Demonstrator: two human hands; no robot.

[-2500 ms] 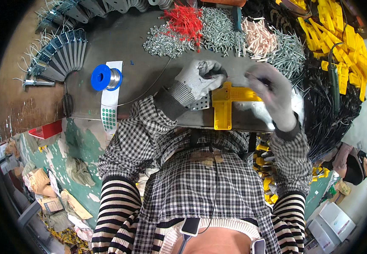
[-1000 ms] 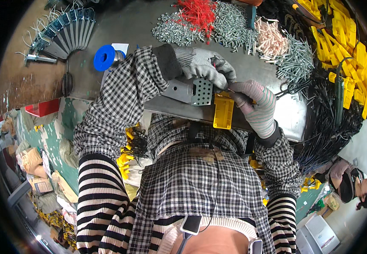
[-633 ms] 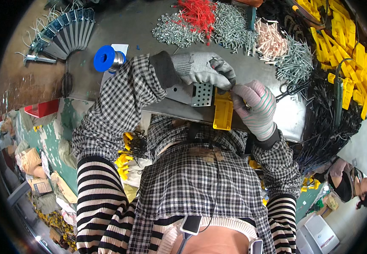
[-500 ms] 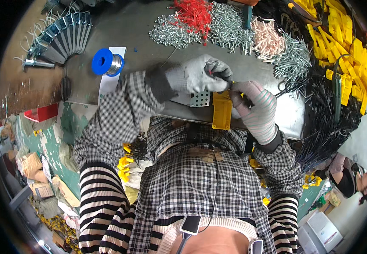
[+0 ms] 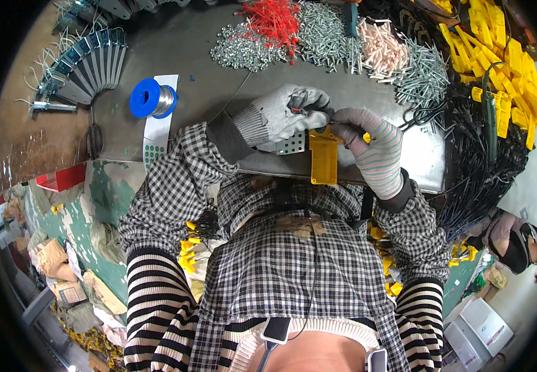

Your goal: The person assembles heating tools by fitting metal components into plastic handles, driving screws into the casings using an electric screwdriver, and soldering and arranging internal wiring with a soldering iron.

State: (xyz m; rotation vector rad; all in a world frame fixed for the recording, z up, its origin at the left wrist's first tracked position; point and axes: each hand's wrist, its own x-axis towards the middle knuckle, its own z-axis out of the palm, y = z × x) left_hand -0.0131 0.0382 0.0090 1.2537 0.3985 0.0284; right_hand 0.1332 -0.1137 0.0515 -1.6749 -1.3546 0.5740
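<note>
Yellow plastic housing (image 5: 324,164) mid-frame, visible long axis vertical, below fingertips. Right hand (image 5: 375,144) nearer, pinch contents unclear; left hand (image 5: 286,116) curled round red piece (image 5: 295,110).

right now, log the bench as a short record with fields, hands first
left hand: grey-gloved, fingers curled on a small red piece
right hand: striped glove, fingertips close to the left's, grip contents unclear
at the hands: yellow plastic part, perforated metal plate to its left
far side, left to right: silvery nuts, red pieces, screws, pale pink pieces, more screws
left side: blue wire spool, green-dotted white strip
right side: heap of yellow parts, black cables
</note>
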